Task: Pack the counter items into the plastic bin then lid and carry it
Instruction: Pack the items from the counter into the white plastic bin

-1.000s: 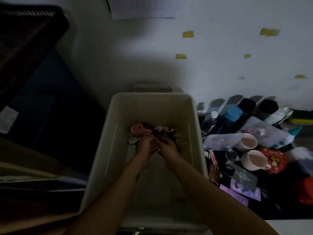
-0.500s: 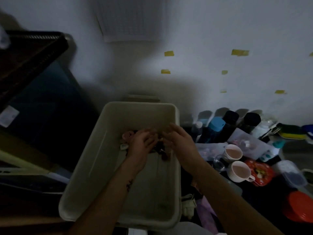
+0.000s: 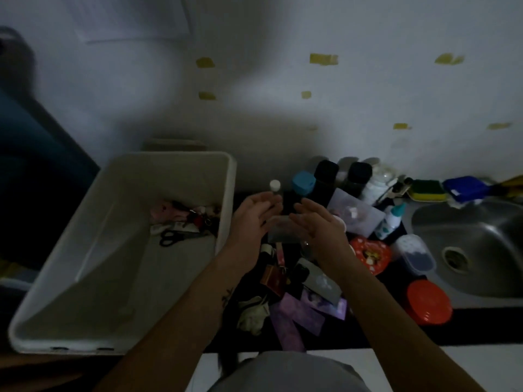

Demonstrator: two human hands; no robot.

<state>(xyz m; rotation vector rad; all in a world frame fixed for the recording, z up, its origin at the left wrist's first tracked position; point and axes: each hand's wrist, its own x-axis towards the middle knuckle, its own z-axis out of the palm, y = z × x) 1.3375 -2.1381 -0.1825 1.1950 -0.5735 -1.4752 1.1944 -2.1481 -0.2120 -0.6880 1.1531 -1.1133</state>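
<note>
Head view: left hand (image 3: 254,219) and right hand (image 3: 319,230) hover spread and empty, palms facing, above the counter (image 3: 379,332). The bin (image 3: 230,179) sits just left, sparsely filled. Packing step, likely; next, close both around the pouch (image 3: 278,229) between them.

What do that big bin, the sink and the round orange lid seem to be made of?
The bin looks like off-white plastic, matt, with a thick rounded rim. The sink looks like stainless steel: grey, with dull glints around its drain. The orange lid is probably plastic, smooth and evenly coloured, though the dim light leaves that open.
</note>
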